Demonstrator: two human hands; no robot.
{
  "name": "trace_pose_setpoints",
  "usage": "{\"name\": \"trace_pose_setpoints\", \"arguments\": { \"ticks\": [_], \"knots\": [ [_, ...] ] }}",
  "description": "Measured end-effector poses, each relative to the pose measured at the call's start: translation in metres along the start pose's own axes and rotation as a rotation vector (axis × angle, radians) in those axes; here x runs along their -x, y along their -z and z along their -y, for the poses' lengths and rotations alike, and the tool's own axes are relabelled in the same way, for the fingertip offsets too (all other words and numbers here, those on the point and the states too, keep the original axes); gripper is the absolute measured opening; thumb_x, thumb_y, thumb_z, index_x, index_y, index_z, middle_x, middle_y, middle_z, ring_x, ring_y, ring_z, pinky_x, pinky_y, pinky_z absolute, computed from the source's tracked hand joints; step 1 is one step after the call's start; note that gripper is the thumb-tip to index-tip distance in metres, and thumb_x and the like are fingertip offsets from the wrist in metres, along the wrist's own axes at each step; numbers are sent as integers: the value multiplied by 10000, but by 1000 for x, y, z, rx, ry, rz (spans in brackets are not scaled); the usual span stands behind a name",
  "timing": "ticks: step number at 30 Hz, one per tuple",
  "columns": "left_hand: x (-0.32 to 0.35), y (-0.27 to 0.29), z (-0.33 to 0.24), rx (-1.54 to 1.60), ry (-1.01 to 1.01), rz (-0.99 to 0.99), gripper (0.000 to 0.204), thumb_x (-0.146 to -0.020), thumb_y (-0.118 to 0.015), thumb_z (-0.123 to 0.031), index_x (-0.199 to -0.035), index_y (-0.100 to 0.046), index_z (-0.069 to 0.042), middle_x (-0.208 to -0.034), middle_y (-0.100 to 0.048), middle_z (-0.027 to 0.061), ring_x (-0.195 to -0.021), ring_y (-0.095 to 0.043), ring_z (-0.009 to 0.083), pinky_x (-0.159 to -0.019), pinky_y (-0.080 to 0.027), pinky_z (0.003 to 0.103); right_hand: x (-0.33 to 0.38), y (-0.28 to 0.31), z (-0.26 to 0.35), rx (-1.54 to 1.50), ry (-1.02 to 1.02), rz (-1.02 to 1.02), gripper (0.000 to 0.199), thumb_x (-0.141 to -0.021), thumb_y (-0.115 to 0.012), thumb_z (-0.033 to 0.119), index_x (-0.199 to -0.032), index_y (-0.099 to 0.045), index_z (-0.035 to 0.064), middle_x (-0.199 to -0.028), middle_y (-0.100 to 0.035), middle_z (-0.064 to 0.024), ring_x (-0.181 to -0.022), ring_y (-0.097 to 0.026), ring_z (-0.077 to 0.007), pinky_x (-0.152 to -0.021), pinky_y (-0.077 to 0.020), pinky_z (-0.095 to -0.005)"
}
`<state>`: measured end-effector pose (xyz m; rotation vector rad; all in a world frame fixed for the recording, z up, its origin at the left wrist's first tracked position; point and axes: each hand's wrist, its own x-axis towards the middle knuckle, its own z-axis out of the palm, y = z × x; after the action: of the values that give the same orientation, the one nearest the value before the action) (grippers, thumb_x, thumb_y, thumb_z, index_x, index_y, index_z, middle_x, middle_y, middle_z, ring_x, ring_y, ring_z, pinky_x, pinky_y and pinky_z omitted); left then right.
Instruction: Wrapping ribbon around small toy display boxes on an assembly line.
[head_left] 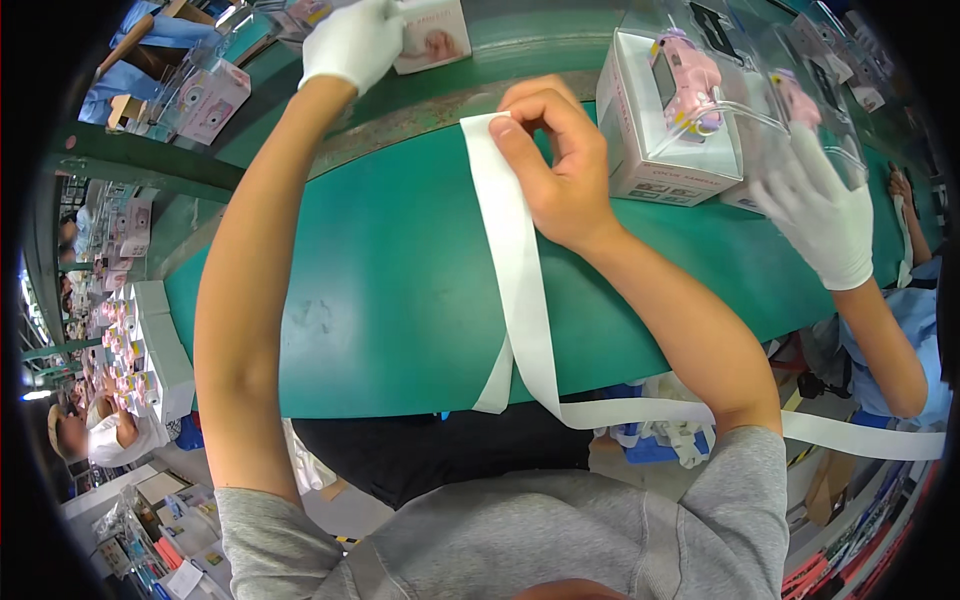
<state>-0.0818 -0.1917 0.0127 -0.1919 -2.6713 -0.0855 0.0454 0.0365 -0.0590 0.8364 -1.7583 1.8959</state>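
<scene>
- Strip (pixel 512 230), white, flat, seemingly cloth, hangs from our bare right hand (pixel 570 185), pinched between thumb and fingers, draping toward us over the smooth green table (pixel 390 270).
- Slack passing beneath our right elbow could, we judge, snag or twist if we pulled.
- Our gloved left hand (pixel 350 45) is just left of a white box (pixel 435 35); its grip we cannot tell.

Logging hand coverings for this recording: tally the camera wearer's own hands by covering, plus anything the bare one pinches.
White-gloved left hand: 1
Bare right hand: 1
Long, flat, white strip, apparently one piece: 1
Total: 3
</scene>
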Motion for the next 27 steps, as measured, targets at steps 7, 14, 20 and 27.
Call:
{"name": "trace_pose_setpoints", "arguments": {
  "ticks": [7,14,20,27],
  "knots": [
    [104,85,-31,149,-85,-101,147,-935,-670,-234,-1016,-690,-114,-853,-736,106,-740,-706,296,-686,-547,352,-5,7,6,39,83,-9,62,-930,-678,21,-947,-620,6,-1219,-555,-122,-1058,-529,-178,-950,-419,-311],
    [96,91,-43,222,-226,-313,327,-804,-745,-180,-1114,-670,-108,-1366,-556,255,-1209,-584,417,-929,-535,463,-7,5,-13,-21,-2,62,89,-961,-667,92,-951,-655,4,-1426,-504,-171,-1219,-540,-221,-1042,-424,-350],
    [54,75,-51,158,-409,-415,357,-833,-683,-139,-1188,-665,-115,-1331,-596,233,-1165,-604,438,-924,-534,483,-7,9,-21,-27,-83,148,96,-955,-676,88,-940,-653,-4,-1448,-488,-169,-1200,-561,-172,-1018,-454,-317],
    [50,-8,-50,385,-721,-626,444,-780,-649,-170,-1220,-644,-114,-1220,-637,159,-1048,-625,345,-794,-512,463,-4,2,-13,7,-18,69,86,-916,-691,71,-901,-655,-6,-1290,-589,-150,-1166,-585,-219,-1017,-439,-338]
  ]
}}
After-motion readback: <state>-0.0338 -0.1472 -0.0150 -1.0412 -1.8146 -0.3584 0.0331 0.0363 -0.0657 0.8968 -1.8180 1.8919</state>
